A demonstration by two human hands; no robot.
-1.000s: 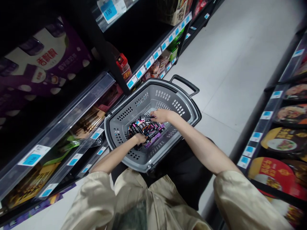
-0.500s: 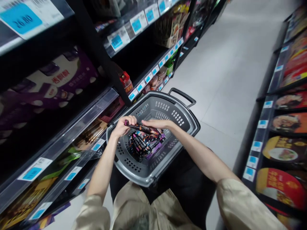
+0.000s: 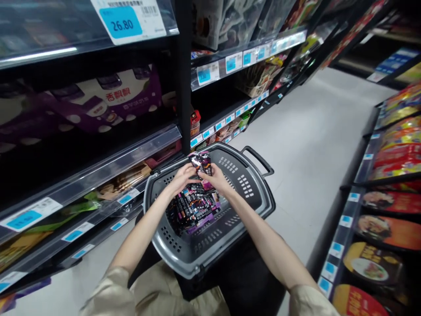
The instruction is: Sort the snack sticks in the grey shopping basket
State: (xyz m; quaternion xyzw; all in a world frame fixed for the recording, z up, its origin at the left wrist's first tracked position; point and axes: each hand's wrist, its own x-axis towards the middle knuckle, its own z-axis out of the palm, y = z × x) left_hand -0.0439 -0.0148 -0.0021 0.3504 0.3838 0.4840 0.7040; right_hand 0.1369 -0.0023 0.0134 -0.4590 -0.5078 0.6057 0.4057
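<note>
Between my two hands, a shiny dark packet (image 3: 204, 169) with purple and orange print is held upright over a grey shopping basket (image 3: 263, 193). My left hand (image 3: 184, 177) has its fingers against the packet's left side. On the other side, my right hand (image 3: 217, 180) grips the packet's lower right edge, thumb across its front. Below them, many small dark packets (image 3: 194, 208) with purple, orange and white print lie heaped in the basket. The basket rests in front of my knees.
Shelves on the left hold purple-and-white multipacks (image 3: 115, 96) behind price tags (image 3: 120, 22). A low shelf on the right carries round-lidded tubs (image 3: 373, 265) and red bags (image 3: 401, 158). A pale floor aisle (image 3: 315, 127) runs between them. The basket's handle (image 3: 259, 160) sticks out towards the aisle.
The dark packet has turned from lying nearly flat to standing upright between my hands. My right hand has gone from lying flat over it to gripping its edge. The view has shifted.
</note>
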